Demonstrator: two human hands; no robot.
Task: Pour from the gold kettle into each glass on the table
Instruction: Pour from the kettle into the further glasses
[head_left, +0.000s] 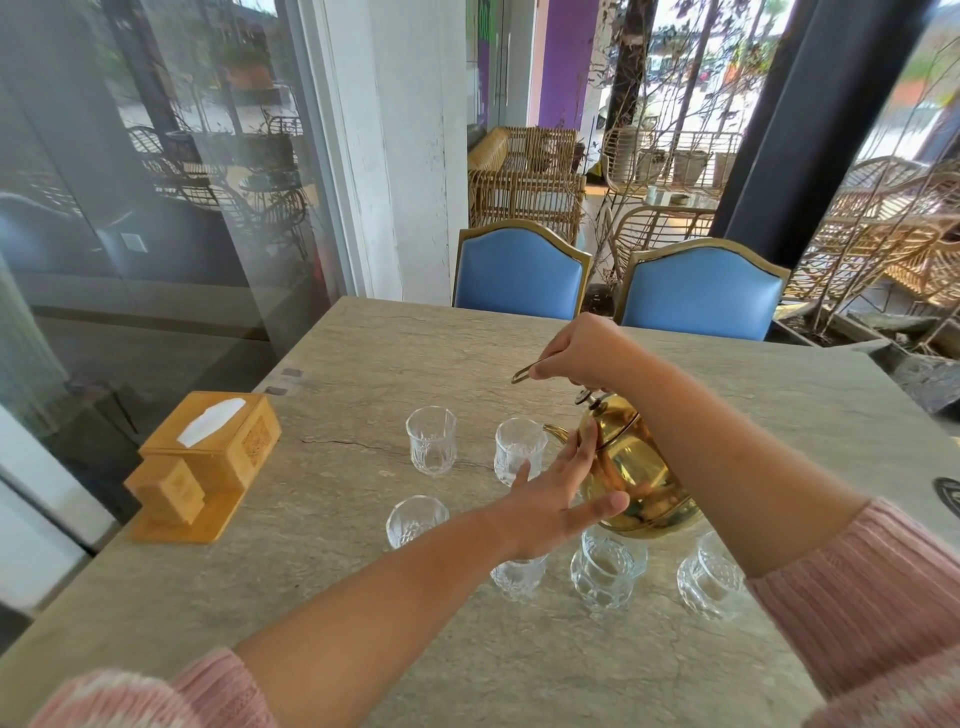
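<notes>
The gold kettle (636, 478) hangs tilted above the stone table (363, 364), its spout pointing left over a clear glass (519, 449). My right hand (576, 351) is shut on the kettle's thin wire handle from above. Fingers spread, my left hand (556, 499) rests flat against the kettle's left side. Several clear cut glasses stand around: one at the back left (431, 440), one at the front left (415, 519), one partly hidden under my left hand (519, 574), two at the front right (605, 571) (711, 579).
A wooden tissue box on a wooden stand (208, 457) sits at the table's left side. Two blue chairs (519, 270) (701, 291) stand at the far edge. A glass wall runs along the left. A dark round object (949, 496) shows at the right edge.
</notes>
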